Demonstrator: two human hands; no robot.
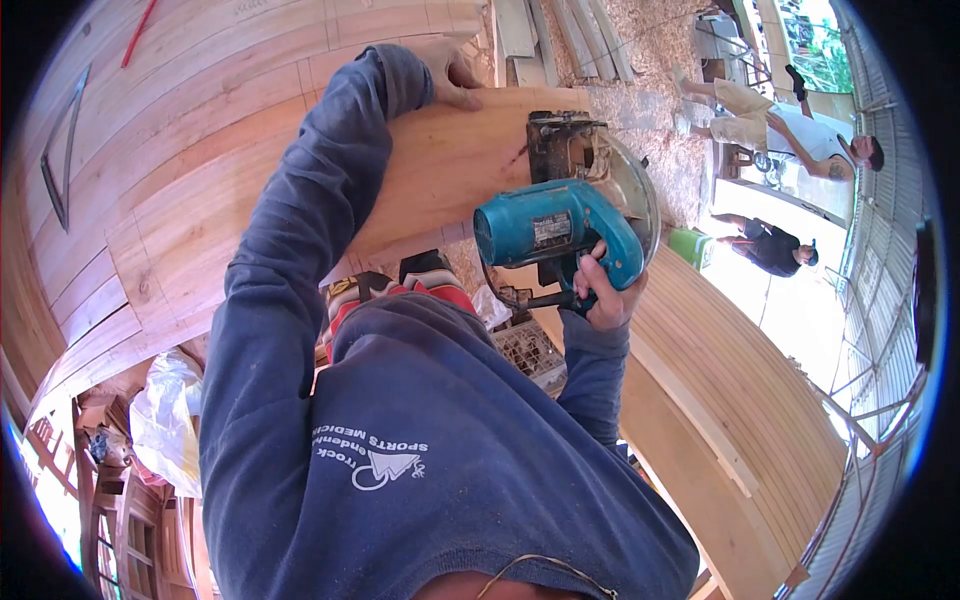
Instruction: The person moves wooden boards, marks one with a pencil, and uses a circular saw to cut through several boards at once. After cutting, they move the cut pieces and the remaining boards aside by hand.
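Note:
My right hand is wrapped around the rear handle of a teal circular saw. The saw's dusty base plate rests over the right end of a wooden board, and a rounded guard curves on its right side. At the board's far edge, my left hand grips the wood with thumb and fingers; part of it is hidden behind my sleeve. Pencil lines run across the joined planks under and beside the board.
A metal square and a red pencil-like stick lie on the planks at left. Stacked grooved boards fill the right side. Two people are farther off at right. Wood shavings cover the ground; a plastic bag hangs lower left.

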